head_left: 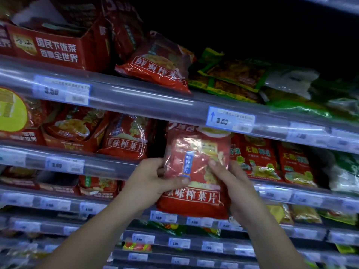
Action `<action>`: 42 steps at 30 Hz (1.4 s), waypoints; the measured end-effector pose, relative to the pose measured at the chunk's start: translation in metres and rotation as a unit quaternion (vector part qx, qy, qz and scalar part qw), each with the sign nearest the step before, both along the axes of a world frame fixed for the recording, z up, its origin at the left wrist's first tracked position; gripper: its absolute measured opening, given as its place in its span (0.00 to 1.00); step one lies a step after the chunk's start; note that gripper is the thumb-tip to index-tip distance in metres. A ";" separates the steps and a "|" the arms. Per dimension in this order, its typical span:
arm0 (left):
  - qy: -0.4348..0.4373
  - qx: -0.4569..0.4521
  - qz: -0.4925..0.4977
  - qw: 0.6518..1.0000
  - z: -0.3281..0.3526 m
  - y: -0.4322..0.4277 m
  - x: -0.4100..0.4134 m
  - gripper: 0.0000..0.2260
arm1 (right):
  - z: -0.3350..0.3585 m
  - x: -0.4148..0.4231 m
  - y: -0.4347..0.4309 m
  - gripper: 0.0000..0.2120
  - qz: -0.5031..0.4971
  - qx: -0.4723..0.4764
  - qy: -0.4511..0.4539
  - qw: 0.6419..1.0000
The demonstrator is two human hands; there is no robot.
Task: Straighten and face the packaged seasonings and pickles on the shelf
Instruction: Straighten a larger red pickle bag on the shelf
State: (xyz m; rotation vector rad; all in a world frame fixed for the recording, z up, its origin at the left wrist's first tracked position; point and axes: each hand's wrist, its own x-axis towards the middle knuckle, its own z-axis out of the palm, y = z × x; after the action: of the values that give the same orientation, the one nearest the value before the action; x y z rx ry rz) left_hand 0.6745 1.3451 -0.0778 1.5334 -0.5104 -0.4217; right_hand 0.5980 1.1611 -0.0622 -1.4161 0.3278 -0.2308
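A large red pickle pack (196,202) stands upright in front of the second shelf, its printed face towards me. My left hand (153,181) grips its left side, thumb across the front. My right hand (231,183) holds its right side, fingers over the shiny front. A smaller clear-wrapped red pouch (194,154) lies against the pack's upper half, under both hands' fingers. On the same shelf, another red pickle pack (126,140) leans to the left of it.
Above, a red carton (50,49), a tilted red pack (161,65) and green packs (233,76) sit on the upper shelf. Red packs (260,160) stand right of my hands. Shelf rails with price tags (231,119) run across; lower shelves hold more packs.
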 end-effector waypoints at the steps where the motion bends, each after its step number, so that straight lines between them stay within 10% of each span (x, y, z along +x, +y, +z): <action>1: 0.010 -0.018 -0.004 1.000 -0.003 0.000 -0.004 0.05 | -0.001 -0.005 -0.004 0.15 -0.004 0.040 0.011 0.999; 12: 0.040 0.022 0.024 0.999 0.007 -0.006 -0.053 0.19 | -0.001 -0.036 -0.033 0.13 0.093 0.042 -0.032 0.994; 18: 0.031 -0.040 0.179 0.983 0.024 -0.008 -0.051 0.10 | -0.012 -0.040 -0.032 0.07 0.158 -0.041 -0.015 0.986; 21: 0.003 -0.069 0.188 0.980 0.026 -0.008 -0.059 0.01 | -0.007 -0.043 -0.023 0.13 0.127 0.050 -0.020 0.990; 33: 0.124 -0.146 0.165 0.967 0.017 -0.003 -0.058 0.16 | -0.003 -0.037 -0.024 0.18 0.061 0.152 -0.021 0.986; 42: 0.170 -0.190 0.205 0.945 0.024 -0.005 -0.039 0.11 | -0.010 -0.035 -0.025 0.24 0.213 -0.041 0.054 0.975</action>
State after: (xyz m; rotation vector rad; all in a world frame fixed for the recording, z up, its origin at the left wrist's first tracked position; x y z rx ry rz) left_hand 0.6354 1.3400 -0.0543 1.1199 0.0094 -0.2366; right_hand 0.5628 1.1362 -0.0725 -1.5474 0.0983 0.1869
